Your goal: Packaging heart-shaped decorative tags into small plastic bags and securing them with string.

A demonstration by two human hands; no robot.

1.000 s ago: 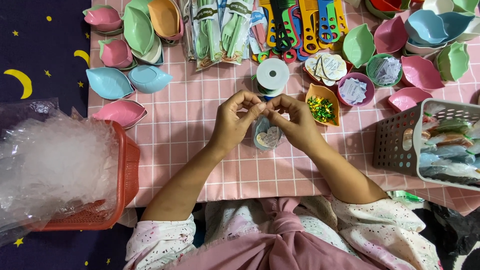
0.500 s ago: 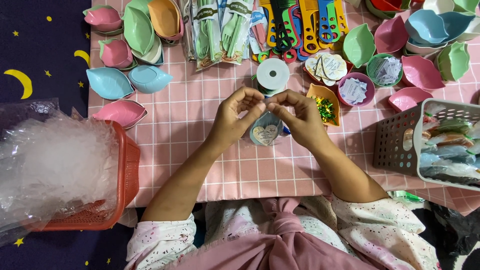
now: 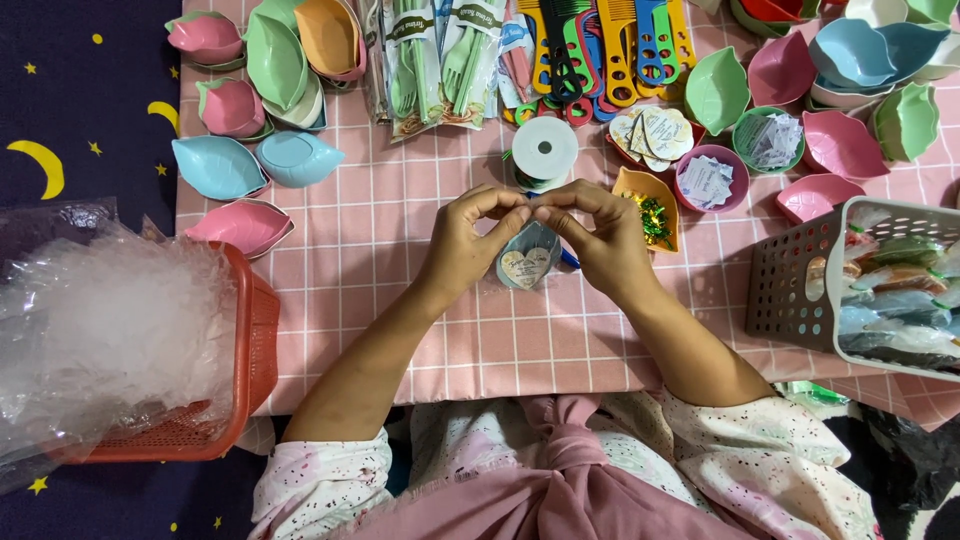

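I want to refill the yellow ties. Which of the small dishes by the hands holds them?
The orange leaf-shaped dish touching the right hand; the round green bowl and purple bowl beside it hold white paper packets.

At the centre of the frame, the left hand (image 3: 470,240) and the right hand (image 3: 600,235) meet fingertip to fingertip over the pink checked cloth (image 3: 400,330), with a small clear-wrapped bowl bearing a heart-shaped tag (image 3: 527,265) between and just below them. Directly above the hands lies a white spool of ribbon (image 3: 545,150). Right of the spool sits an orange leaf-shaped dish of green and gold ties (image 3: 650,210). Further up lie packs of plastic cutlery (image 3: 440,60) and a row of plastic combs (image 3: 610,50). Leaf-shaped plastic bowls (image 3: 270,70) fill the upper left; more crowd the upper right. An orange plastic basket of clear bags (image 3: 240,370) sits at lower left, a grey plastic basket of wrapped bowls (image 3: 790,290) at right.
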